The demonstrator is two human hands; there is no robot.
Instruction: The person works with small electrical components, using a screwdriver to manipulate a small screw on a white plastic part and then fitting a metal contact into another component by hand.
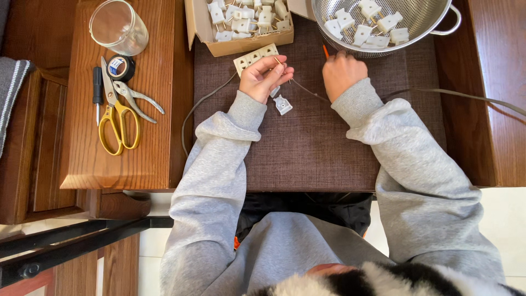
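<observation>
Head view: left hand (264,78) pinches a thin brass-coloured metal prong (279,61) plus the end of a thin grey two-core cable (307,92), fingers closed narrow on them. Right hand (342,72) is fisted around an orange-handled tool (325,51); only the tip shows, so I can't tell the tool type. Cable runs between both hands and off right over the brown woven mat (307,148).

A small white plastic plug shell (282,104) lies on the mat just below the left hand.

Handling, my read: cable is light and floppy, so grip close to the end. Prong is stiff, tiny and slippery, fingertip pinch only. Shell is light and rigid, probably brittle.

Containers: open cardboard box (246,45) holds white plug parts; perforated steel colander (350,46) holds assembled white plugs; clear glass jar (118,26) on its side, contents can't tell.
</observation>
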